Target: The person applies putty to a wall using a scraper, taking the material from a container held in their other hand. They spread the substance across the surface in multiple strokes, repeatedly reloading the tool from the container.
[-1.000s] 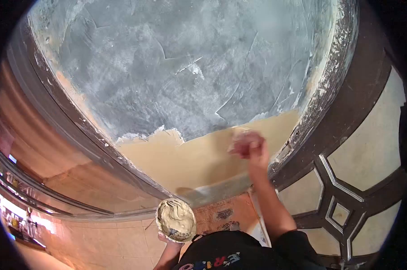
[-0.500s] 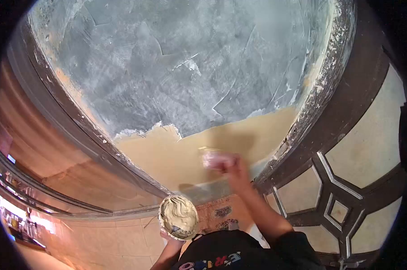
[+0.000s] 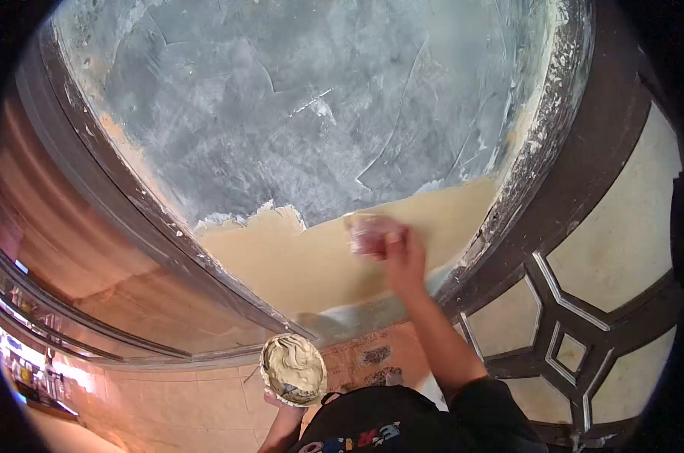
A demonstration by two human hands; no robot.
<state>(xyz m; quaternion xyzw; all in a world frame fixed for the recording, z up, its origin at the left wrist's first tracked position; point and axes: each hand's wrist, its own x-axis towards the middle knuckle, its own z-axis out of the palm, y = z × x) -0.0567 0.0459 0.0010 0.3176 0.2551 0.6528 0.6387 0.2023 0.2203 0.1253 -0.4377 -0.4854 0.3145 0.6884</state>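
Observation:
My right hand (image 3: 404, 255) is closed around a reddish putty scraper (image 3: 372, 235), slightly blurred, its pale edge against the wall. Beneath it lies a smooth band of cream filler (image 3: 262, 264), spread over the lower part of the grey wall panel (image 3: 281, 121). Low in the view, my left hand (image 3: 283, 405) grips a round tub (image 3: 264, 364) from below, its fingers mostly hidden. Swirled, thick cream paste (image 3: 293, 366) fills the tub, tilted toward me.
Dark frame strips with flaking paint (image 3: 542, 140) border the panel on both sides. At right stands a dark lattice door (image 3: 508, 317) with pale panes. Brown glossy panelling (image 3: 92, 234) is at left, with floor tiles (image 3: 198, 392) below.
My right hand and the scraper have moved up along the wall and slightly right, toward the filler's upper edge. The tub in my left hand has shifted slightly left and down.

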